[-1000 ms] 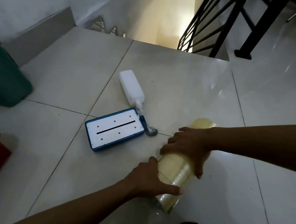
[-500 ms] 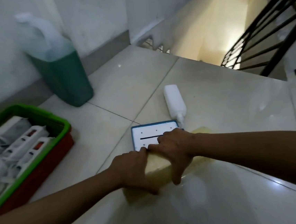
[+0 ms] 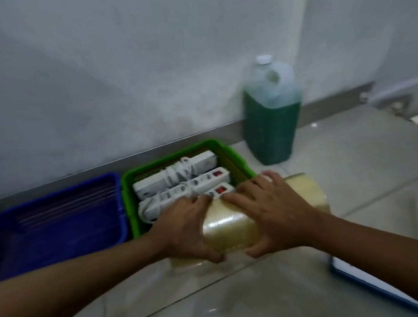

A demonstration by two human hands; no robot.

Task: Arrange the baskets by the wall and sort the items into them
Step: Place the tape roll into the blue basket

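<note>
Both hands, left point(image 3: 184, 227) and right point(image 3: 272, 213), grip a stack of tape rolls point(image 3: 230, 229) above the floor, beside the green basket point(image 3: 230, 153). The slick stack could slip or separate mid-carry.

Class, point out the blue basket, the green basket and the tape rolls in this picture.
blue basket point(image 3: 56, 225): head view, on its bare floor.
green basket point(image 3: 239, 167): head view, on its right rim.
tape rolls point(image 3: 228, 229): head view, on the wrapped front between the two hands.
</note>
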